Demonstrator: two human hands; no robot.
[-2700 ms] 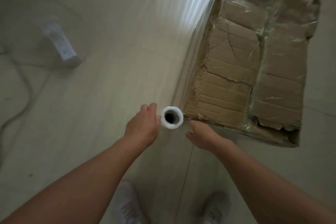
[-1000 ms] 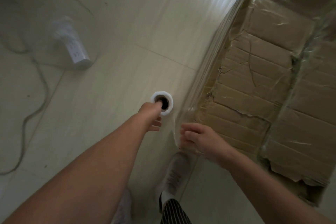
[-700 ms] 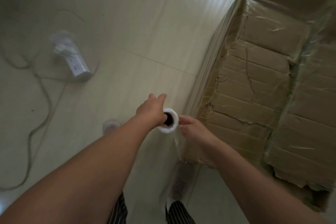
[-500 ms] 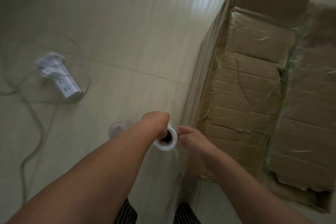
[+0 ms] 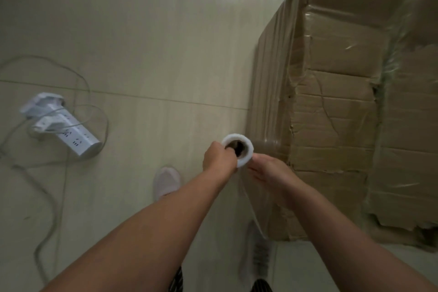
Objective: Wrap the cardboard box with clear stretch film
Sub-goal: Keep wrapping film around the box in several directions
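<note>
A big worn cardboard box (image 5: pixel 343 125) stands on the floor at the right, its left side and top covered in clear stretch film (image 5: pixel 270 73). The white film roll (image 5: pixel 244 152) stands on end just left of the box's near corner. My left hand (image 5: pixel 219 157) holds the roll's top rim, with a finger hooked into the core. My right hand (image 5: pixel 270 174) rests flat against the roll's lower right side, fingers fairly straight. A sheet of film (image 5: pixel 251 204) runs from the roll toward the box's near corner.
A white power strip (image 5: pixel 64 128) with plugs and looping grey cables (image 5: pixel 47 197) lies on the pale tiled floor at the left. My two shoes (image 5: pixel 167 181) show below my arms, one beside the box's near corner.
I have stepped along the box's left side; the roll stays by the near corner. My left hand keeps its hold on the core and my right hand has moved onto the roll.
</note>
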